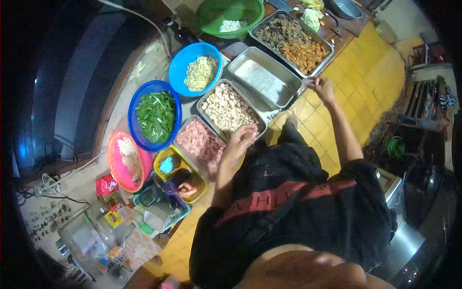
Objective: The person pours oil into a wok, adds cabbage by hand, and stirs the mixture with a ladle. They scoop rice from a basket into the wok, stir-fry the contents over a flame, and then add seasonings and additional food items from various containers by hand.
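Observation:
My left hand (242, 138) is over the near edge of a metal tray of chopped pale pieces (230, 107), fingers loosely curved and apart. Beside it, nearer my left forearm, lies a tray of pink meat pieces (201, 144). My right hand (322, 89) is closed in a pinch at the corner of an almost bare metal tray (284, 99), with something whitish at the fingertips that I cannot make out. Just beyond that corner is a tray of dark and orange cooked filling (293, 43).
Along the counter stand a blue bowl of pale strips (202, 67), a blue basket of chopped greens (156, 115), a pink basket (114, 166), a yellow container (196, 193) and a green basket (228, 33). Yellow floor tiles (356, 86) show to the right.

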Tool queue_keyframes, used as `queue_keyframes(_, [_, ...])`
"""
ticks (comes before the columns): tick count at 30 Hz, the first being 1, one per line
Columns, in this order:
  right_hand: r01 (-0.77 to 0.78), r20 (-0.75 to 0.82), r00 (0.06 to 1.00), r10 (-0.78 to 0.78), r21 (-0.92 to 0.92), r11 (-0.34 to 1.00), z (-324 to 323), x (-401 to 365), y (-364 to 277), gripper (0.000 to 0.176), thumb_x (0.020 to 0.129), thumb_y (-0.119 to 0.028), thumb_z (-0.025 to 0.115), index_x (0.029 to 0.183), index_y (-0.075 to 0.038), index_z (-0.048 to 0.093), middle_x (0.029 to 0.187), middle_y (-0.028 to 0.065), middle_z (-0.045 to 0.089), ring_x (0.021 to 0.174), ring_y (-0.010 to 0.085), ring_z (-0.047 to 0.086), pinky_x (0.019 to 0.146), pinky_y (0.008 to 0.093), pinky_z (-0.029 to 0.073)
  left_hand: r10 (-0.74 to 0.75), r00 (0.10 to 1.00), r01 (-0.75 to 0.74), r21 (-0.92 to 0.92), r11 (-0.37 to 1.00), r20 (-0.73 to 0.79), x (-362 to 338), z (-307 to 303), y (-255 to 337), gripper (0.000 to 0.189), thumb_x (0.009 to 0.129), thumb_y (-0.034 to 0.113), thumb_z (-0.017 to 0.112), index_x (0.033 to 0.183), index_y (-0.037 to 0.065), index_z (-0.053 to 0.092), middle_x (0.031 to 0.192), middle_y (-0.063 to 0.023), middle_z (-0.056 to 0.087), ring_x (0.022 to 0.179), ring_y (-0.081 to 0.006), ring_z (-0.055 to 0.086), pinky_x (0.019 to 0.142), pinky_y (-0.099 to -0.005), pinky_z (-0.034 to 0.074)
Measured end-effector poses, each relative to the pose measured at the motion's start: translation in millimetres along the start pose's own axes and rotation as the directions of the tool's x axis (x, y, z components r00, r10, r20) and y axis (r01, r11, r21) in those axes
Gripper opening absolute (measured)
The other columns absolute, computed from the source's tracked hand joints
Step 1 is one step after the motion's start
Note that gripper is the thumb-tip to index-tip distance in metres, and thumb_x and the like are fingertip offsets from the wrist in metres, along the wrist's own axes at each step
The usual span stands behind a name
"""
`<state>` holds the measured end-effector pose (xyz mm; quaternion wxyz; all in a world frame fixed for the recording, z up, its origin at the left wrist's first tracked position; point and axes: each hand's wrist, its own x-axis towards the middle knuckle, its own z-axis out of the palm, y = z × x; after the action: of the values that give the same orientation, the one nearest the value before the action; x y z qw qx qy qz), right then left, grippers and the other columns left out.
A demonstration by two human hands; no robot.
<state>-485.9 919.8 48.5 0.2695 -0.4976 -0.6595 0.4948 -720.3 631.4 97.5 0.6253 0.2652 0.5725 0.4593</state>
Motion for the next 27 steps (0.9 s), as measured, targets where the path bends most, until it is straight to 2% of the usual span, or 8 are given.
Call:
queue_keyframes(3, [0.081,0.118,0.989,-0.086,0.047,0.996,-19.5,79.1,22.1,0.006,0.077,0.000,0.060,0.080,0.003,0.055,0.098,0.0173,0.061,0.082,0.0224,0.062,0.062,0.0316,0.050,0.095,0.979,-0.099,-0.015,0.995,-0.181,13.9,-0.9,14.0,0.026,0.086,0.017,0.056,0.107,0.002,0.052,0.094,-0.0069,0.059,0.085,-0.0109,0.054,0.076,-0.0225,0.045])
queue_keyframes(7, [0.439,0.117,0.882,-0.457,-0.558,0.704,-45.7,179.7,25.4,0.017,0.067,-0.012,0.065,0.080,-0.002,0.060,0.075,0.0169,0.062,0.068,0.0336,0.059,0.060,0.0402,0.045,0.038,0.912,-0.053,-0.026,0.998,-0.409,35.4,16.1,43.6,0.025,0.088,0.017,0.053,0.108,0.001,0.051,0.095,-0.0064,0.059,0.083,-0.0102,0.054,0.075,-0.0231,0.044])
queue_keyframes(13, [0.258,0.174,0.965,-0.198,-0.459,0.850,-38.9,272.2,-4.9,0.016,0.068,-0.009,0.064,0.080,-0.001,0.058,0.079,0.0200,0.060,0.072,0.0357,0.058,0.063,0.0412,0.045,-0.036,0.824,-0.075,-0.172,0.982,-0.565,95.9,56.8,58.6,0.025,0.089,0.015,0.050,0.110,0.001,0.050,0.097,-0.0078,0.058,0.091,-0.0132,0.053,0.076,-0.0249,0.044])
queue_keyframes(15, [0.426,0.263,0.881,-0.393,-0.083,0.901,-23.0,299.2,7.4,0.018,0.068,-0.009,0.067,0.081,-0.001,0.057,0.081,0.0181,0.061,0.072,0.0340,0.059,0.063,0.0401,0.046,0.014,0.786,-0.052,-0.043,0.998,-0.618,108.2,81.7,80.0,0.027,0.088,0.016,0.053,0.110,0.001,0.050,0.097,-0.0072,0.058,0.094,-0.0140,0.052,0.080,-0.0272,0.043])
queue_keyframes(16, [0.718,0.303,0.695,-0.652,-0.239,0.654,-15.3,315.0,8.3,0.020,0.068,-0.008,0.067,0.085,-0.003,0.057,0.085,0.0169,0.062,0.072,0.0325,0.060,0.064,0.0383,0.048,-0.025,0.781,-0.057,-0.112,0.992,-0.624,115.7,90.3,71.6,0.026,0.088,0.016,0.053,0.109,0.001,0.051,0.097,-0.0069,0.058,0.094,-0.0140,0.053,0.080,-0.0276,0.044])
queue_keyframes(19, [0.609,0.469,0.778,-0.417,-0.403,0.683,2.3,314.9,-18.9,0.021,0.069,-0.009,0.067,0.087,-0.005,0.057,0.089,0.0166,0.062,0.074,0.0321,0.060,0.066,0.0370,0.048,-0.015,0.758,-0.137,-0.182,0.974,-0.652,136.0,126.8,65.6,0.024,0.087,0.015,0.055,0.107,0.001,0.053,0.096,-0.0059,0.058,0.091,-0.0149,0.055,0.080,-0.0280,0.044])
queue_keyframes(25, [0.885,0.772,0.443,-0.456,-0.295,0.360,36.2,290.3,-44.3,0.040,0.078,-0.014,0.060,0.117,-0.010,0.051,0.085,0.0153,0.062,0.073,0.0329,0.061,0.072,0.0401,0.051,-0.062,0.717,0.002,-0.087,0.996,-0.694,147.6,186.0,52.3,0.028,0.085,0.014,0.055,0.110,0.001,0.052,0.101,-0.0092,0.059,0.090,-0.0146,0.055,0.079,-0.0280,0.044])
queue_keyframes(27, [0.824,0.925,0.381,0.017,-0.347,0.447,31.9,273.4,-67.4,0.029,0.084,-0.022,0.056,0.110,-0.009,0.054,0.100,0.0161,0.060,0.087,0.0315,0.059,0.078,0.0392,0.048,-0.081,0.667,0.012,-0.098,0.995,-0.741,146.9,206.9,58.8,0.027,0.084,0.010,0.055,0.110,0.001,0.053,0.099,-0.0083,0.059,0.090,-0.0142,0.055,0.080,-0.0270,0.043])
